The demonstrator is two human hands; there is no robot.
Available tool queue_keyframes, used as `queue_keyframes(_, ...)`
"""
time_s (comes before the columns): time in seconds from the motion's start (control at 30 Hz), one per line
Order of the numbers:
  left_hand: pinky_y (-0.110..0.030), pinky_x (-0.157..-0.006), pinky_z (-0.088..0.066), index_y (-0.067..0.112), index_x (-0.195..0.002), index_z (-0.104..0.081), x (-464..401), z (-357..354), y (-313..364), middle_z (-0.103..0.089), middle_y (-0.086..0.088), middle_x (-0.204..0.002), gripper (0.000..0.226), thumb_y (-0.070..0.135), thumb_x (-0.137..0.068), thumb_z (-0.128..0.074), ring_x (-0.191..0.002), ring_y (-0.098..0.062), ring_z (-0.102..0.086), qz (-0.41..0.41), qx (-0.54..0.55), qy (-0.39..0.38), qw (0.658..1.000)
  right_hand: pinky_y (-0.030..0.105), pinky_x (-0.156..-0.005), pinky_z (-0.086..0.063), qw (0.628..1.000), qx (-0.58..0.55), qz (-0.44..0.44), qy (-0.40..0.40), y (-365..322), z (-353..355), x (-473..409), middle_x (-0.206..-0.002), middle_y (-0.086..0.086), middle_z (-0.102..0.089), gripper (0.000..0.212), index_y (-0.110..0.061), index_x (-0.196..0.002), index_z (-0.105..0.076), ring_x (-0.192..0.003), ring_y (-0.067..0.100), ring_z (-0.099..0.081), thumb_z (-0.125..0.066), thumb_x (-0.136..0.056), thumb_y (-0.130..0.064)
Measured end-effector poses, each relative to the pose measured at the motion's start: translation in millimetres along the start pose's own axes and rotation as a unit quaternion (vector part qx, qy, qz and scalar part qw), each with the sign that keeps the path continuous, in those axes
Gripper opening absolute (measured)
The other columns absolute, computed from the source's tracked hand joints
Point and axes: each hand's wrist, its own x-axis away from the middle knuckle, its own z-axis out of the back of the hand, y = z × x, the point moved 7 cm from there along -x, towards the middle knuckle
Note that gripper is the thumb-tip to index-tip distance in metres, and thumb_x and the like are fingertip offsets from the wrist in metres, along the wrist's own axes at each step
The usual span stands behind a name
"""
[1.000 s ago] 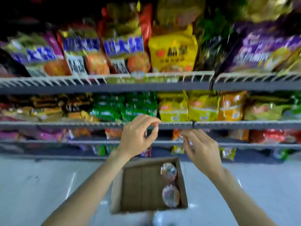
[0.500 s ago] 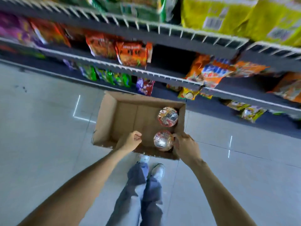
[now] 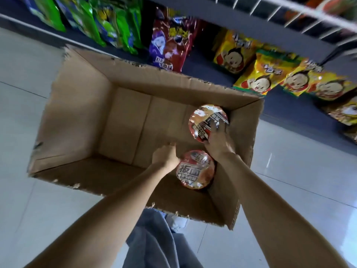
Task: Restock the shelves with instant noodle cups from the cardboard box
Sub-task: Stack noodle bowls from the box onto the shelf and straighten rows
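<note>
An open cardboard box (image 3: pixel 77 117) stands on the floor below me. Two red-lidded instant noodle cups stand inside along its right wall. My right hand (image 3: pixel 219 141) is deep in the box and grips the far noodle cup (image 3: pixel 206 120) from its near side. My left hand (image 3: pixel 165 156) curls round the left side of the near noodle cup (image 3: pixel 196 171). The rest of the box floor is bare cardboard.
The bottom shelf (image 3: pixel 212 74) runs behind the box, with green snack bags (image 3: pixel 108 22), a purple-red bag (image 3: pixel 170 41) and yellow packets (image 3: pixel 270 76) on it. A wire shelf edge (image 3: pixel 289 14) hangs at the top right. My grey trouser legs (image 3: pixel 154 244) and a shoe are at the box's near wall.
I have leaned closer to the box. My right hand moved from the near cup to the far one, and my left hand came off the box rim onto the near cup.
</note>
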Motion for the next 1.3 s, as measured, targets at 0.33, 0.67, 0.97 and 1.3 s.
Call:
queue_keyframes(0.33, -0.032, -0.095, -0.044, 0.03, -0.142, -0.034, -55.2, -89.5, 7.4, -0.048, -0.008, -0.137, 0.07, 0.02, -0.082, -0.069, -0.119, -0.03, -0.053, -0.113, 0.127, -0.12, 0.978, 0.042, -0.108, -0.028, 0.997, 0.031, -0.066, 0.026, 21.6, -26.7, -84.0, -0.144, 0.031, -0.021, 0.103, -0.013, -0.143, -0.016, -0.131, 0.041, -0.027, -0.081, -0.068, -0.041)
queue_keyframes(0.67, -0.032, -0.088, -0.05, 0.037, -0.138, -0.037, -26.2, -30.9, -74.2, -0.065, -0.007, -0.121, 0.062, 0.024, -0.084, -0.065, -0.108, -0.029, -0.062, -0.005, 0.048, -0.02, 0.999, 0.044, -0.09, -0.045, 0.996, -0.064, -0.012, 0.054, -15.1, -22.0, -58.2, -0.13, 0.022, -0.046, 0.047, -0.029, -0.136, -0.04, -0.116, 0.042, -0.049, -0.054, -0.094, -0.014)
queue_keyframes(0.97, -0.036, -0.098, -0.044, 0.017, -0.139, -0.042, 53.5, 78.1, -139.7, -0.062, -0.005, -0.126, 0.065, 0.029, -0.082, -0.07, -0.115, -0.024, -0.058, 0.078, 0.143, 0.103, 0.981, 0.021, -0.078, -0.043, 0.937, -0.321, -0.068, 0.119, -13.3, 48.4, 51.8, -0.111, 0.008, -0.066, 0.034, -0.022, -0.128, -0.049, -0.092, 0.018, -0.06, -0.054, -0.095, -0.018)
queue_keyframes(1.3, -0.04, -0.085, -0.054, 0.023, -0.124, -0.056, 218.7, 220.0, -62.2, -0.071, -0.002, -0.109, 0.083, 0.072, -0.058, -0.061, -0.095, -0.019, -0.068, -0.008, 0.319, 0.133, 0.938, 0.024, -0.052, -0.056, 0.78, -0.622, -0.037, 0.05, -19.6, 217.9, 262.9, -0.097, 0.006, -0.064, 0.034, -0.026, -0.115, -0.05, -0.083, 0.02, -0.065, -0.06, -0.089, -0.007)
